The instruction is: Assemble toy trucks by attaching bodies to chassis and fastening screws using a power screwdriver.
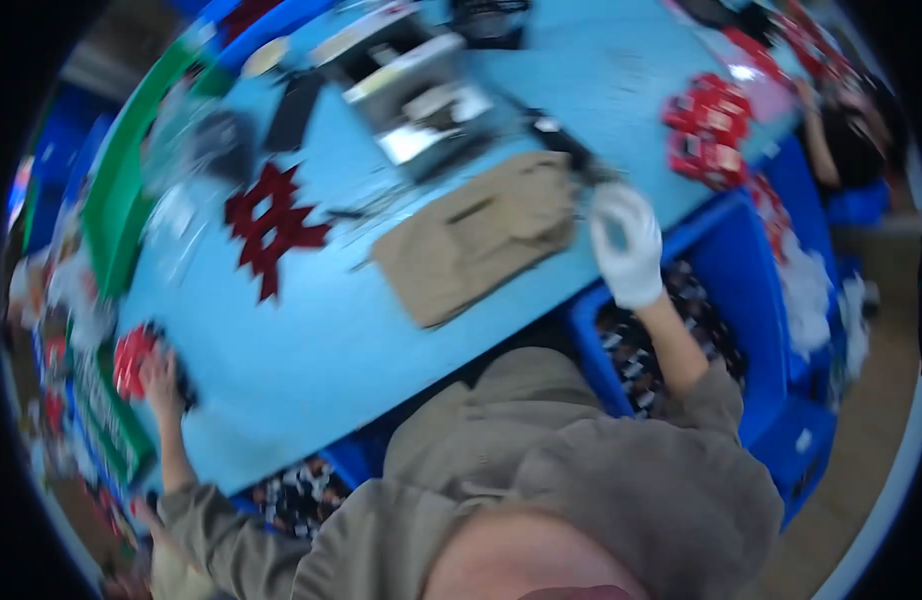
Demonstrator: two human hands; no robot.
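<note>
Two hands out, pretty far apart rn. Left hand [161, 385] is bare, reaching to the near-left edge of the blue counter [311, 340], fingers closing on a small red pack [131, 360]. Looks held, tho it's blurry so can't swear to how tight. Right hand [626, 245] has a white glove on and sits at the right end of the tan fabric piece [481, 235]. Can't tell if it's pinching the cloth or just resting at the edge, too much blur.

Fabric lies flat mid-counter, long axis running from near-left up to far-right, w/ the far-right end by my glove. Prob soft and floppy, light, will sag if lifted from one corner, so I'd take it by an edge w/ both hands or slide it. Red pack looks light and smallish, maybe slick wrapper, easy one-hand grab from the sides.

Other stuff: dark red cross-shaped stack [271, 225] left of the fabric, a grey machine [421, 105] behind it, a pile of red packs [709, 130] far right, blue bin [741, 300] under my right arm w/ dark patterned bits in it.
</note>
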